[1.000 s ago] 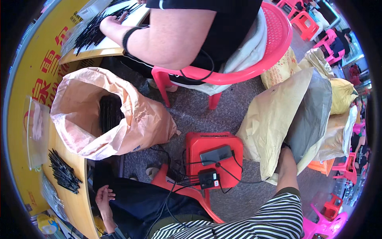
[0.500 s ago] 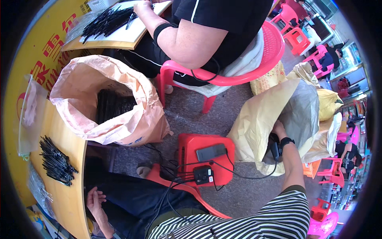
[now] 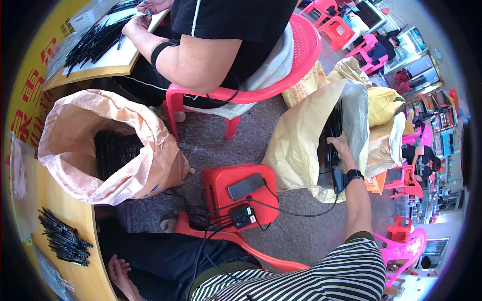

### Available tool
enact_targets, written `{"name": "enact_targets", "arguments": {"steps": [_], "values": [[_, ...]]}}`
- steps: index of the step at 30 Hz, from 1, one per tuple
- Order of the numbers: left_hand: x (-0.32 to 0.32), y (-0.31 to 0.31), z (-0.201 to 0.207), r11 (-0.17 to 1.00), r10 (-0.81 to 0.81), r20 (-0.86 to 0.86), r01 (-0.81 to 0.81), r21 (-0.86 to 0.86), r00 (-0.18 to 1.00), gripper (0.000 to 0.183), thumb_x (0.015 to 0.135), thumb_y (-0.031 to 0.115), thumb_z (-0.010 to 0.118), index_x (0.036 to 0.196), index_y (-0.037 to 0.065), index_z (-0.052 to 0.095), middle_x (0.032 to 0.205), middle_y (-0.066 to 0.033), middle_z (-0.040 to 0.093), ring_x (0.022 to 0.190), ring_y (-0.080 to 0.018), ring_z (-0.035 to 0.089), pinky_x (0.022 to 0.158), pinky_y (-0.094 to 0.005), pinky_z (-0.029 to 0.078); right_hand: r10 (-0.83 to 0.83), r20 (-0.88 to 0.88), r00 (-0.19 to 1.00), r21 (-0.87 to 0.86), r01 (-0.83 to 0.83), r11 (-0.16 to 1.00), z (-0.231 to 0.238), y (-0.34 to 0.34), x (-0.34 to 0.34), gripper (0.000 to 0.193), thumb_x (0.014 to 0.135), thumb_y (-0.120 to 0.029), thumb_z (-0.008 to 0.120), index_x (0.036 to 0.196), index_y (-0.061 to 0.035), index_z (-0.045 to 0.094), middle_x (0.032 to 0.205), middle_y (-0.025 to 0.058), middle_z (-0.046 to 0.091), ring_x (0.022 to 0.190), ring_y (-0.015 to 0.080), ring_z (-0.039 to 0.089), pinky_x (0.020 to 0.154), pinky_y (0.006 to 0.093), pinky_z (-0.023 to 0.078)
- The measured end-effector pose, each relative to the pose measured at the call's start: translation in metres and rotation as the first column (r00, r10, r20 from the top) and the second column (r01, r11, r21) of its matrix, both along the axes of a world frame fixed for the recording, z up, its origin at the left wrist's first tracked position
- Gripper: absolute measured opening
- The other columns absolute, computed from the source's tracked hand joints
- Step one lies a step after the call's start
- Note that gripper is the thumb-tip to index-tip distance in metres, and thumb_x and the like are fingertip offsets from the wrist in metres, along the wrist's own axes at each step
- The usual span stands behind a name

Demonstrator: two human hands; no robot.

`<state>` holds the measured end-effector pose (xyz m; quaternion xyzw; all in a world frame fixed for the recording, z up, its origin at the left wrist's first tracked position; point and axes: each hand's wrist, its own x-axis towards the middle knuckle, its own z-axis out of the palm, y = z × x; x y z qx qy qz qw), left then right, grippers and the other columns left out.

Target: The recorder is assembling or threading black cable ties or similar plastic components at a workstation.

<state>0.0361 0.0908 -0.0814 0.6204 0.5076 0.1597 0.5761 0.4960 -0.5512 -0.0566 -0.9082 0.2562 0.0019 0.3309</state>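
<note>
The right hand [image 3: 340, 144] reaches into the open tan sack [image 3: 301, 135] at two o'clock, fingers closing on black sticks [image 3: 331, 131] (grip partly hidden); the left hand [image 3: 119, 271] rests loose on the lap at seven o'clock; nothing is lifted out yet, judging by this.

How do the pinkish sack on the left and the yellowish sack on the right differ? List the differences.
The pinkish sack stands with its mouth rolled wide open and no hand in it; the yellowish sack leans toward the chair, its mouth narrower, with the right hand reaching inside. The pinkish sack sits beside the yellow table; the yellowish one stands among other bags. The left hand rests on the lap, touching neither. Both hold slim black pieces.
</note>
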Motion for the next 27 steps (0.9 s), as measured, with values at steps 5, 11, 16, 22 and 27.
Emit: {"name": "enact_targets", "arguments": {"steps": [5, 11, 16, 22, 27], "values": [[0.010, 0.001, 0.000, 0.999, -0.044, 0.008, 0.044, 0.008, 0.999, 0.029, 0.094, 0.024, 0.049, 0.116, 0.006, 0.055, 0.084, -0.0013, 0.057, 0.072, -0.0071, 0.053, 0.064, -0.0191, 0.042, 0.007, 0.132, 0.991, -0.077, 0.004, 0.997, -0.002, -0.012, -0.013, 0.073, 0.053, -0.015, 0.072, 0.117, 0.0045, 0.043, 0.106, 0.0212, 0.058, 0.093, 0.0333, 0.058, 0.083, 0.0355, 0.046], [0.008, 0.001, -0.002, 0.997, -0.065, -0.016, 0.065, 0.044, 0.998, 0.030, 0.094, 0.026, 0.049, 0.116, 0.006, 0.055, 0.083, -0.0010, 0.057, 0.071, -0.0070, 0.053, 0.062, -0.0192, 0.042, 0.000, 0.428, 0.904, 0.159, -0.075, 0.984, 0.033, 0.011, -0.030, 0.067, 0.058, -0.006, 0.069, 0.120, 0.0029, 0.044, 0.103, 0.0113, 0.058, 0.090, 0.0225, 0.057, 0.082, 0.0302, 0.045], [0.004, 0.002, -0.019, 0.999, -0.053, -0.026, 0.053, 0.000, 0.998, 0.028, 0.094, 0.026, 0.049, 0.114, 0.007, 0.056, 0.081, -0.0012, 0.058, 0.068, -0.0068, 0.054, 0.059, -0.0194, 0.042, -0.021, 0.659, 0.752, 0.174, -0.125, 0.977, 0.080, 0.027, -0.035, 0.057, 0.062, 0.000, 0.066, 0.116, -0.0001, 0.048, 0.095, 0.0044, 0.057, 0.081, 0.0155, 0.055, 0.077, 0.0267, 0.045], [0.013, -0.012, -0.007, 0.999, -0.050, -0.024, 0.050, 0.000, 0.998, 0.025, 0.094, 0.024, 0.050, 0.112, 0.007, 0.057, 0.079, -0.0007, 0.060, 0.065, -0.0064, 0.055, 0.055, -0.0183, 0.042, -0.195, 0.706, 0.681, 0.416, -0.175, 0.892, 0.140, 0.031, -0.023, 0.045, 0.067, -0.004, 0.067, 0.108, -0.0013, 0.049, 0.089, 0.0035, 0.057, 0.075, 0.0145, 0.055, 0.071, 0.0271, 0.047], [0.038, -0.031, 0.037, 0.983, -0.162, 0.006, 0.162, -0.082, 0.987, 0.021, 0.093, 0.021, 0.051, 0.106, 0.006, 0.058, 0.076, -0.0015, 0.061, 0.062, -0.0069, 0.056, 0.055, -0.0185, 0.043, -0.167, 0.793, 0.586, 0.417, -0.323, 0.849, 0.190, 0.027, -0.014, 0.031, 0.071, -0.005, 0.065, 0.100, -0.0022, 0.053, 0.077, 0.0022, 0.056, 0.063, 0.0116, 0.056, 0.056, 0.0251, 0.049]]}}
